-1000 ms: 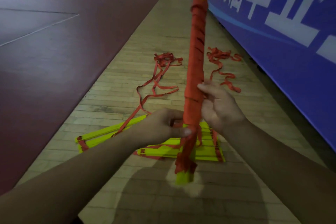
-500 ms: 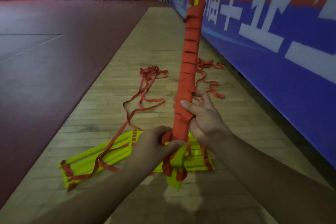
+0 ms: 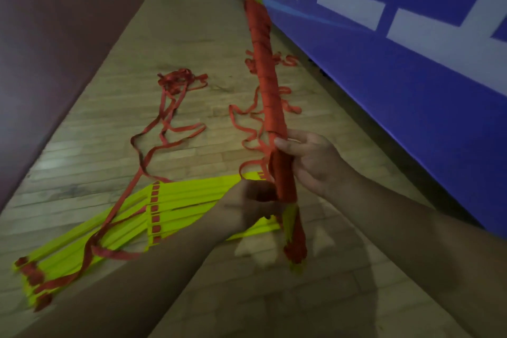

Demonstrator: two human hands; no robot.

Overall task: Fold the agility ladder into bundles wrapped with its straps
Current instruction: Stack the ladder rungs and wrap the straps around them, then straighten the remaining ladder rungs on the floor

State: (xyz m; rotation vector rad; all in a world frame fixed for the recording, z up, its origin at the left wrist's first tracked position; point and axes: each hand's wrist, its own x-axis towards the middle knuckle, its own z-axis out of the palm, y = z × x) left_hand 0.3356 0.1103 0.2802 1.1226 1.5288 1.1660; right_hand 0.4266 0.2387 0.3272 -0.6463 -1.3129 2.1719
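Between both sets of fingers, held the strap-wound bundle (image 3: 267, 85) tilted upright; gripped its lower shaft with the right hand (image 3: 312, 162); clenched the left hand (image 3: 247, 206) on the strap end (image 3: 270, 170) just beneath; looked to be finishing the wrap; likely needed next to tuck that end under, keeping tension.

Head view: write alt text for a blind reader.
The left hand and right hand hold a long red-wrapped bundle nearly upright. Yellow rungs and loose red straps lie on the wooden floor beside a blue banner.
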